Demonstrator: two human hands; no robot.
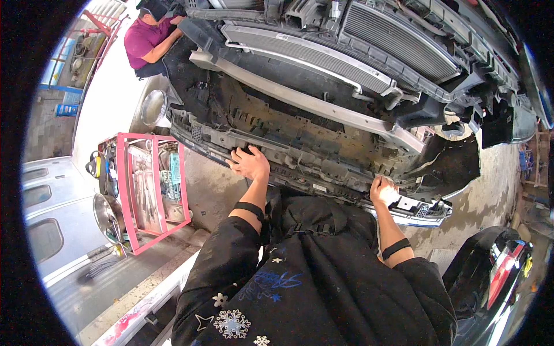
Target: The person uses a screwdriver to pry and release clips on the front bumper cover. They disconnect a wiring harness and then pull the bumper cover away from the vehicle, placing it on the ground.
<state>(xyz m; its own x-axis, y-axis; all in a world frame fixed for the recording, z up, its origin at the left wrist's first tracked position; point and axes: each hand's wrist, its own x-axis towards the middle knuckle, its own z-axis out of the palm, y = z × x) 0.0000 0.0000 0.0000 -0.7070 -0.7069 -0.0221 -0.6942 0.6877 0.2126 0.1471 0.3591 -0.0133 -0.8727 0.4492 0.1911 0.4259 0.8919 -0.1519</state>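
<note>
We hold the bumper (314,166) by its near edge, left hand (251,164) with fingers spread over it, right hand (384,191) with fingers curled; it lies between us and 2 radiators (398,43).

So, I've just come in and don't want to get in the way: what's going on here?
Someone in black has both hands at the near edge of a large dark bumper: the fingers of the left hand are spread over it, the right hand is curled at it. Beyond, the vehicle's front shows its silver crossbeam and radiator uncovered. A co-worker in purple is at its far left corner. Whether the bumper is fully loose, I can't tell.
</note>
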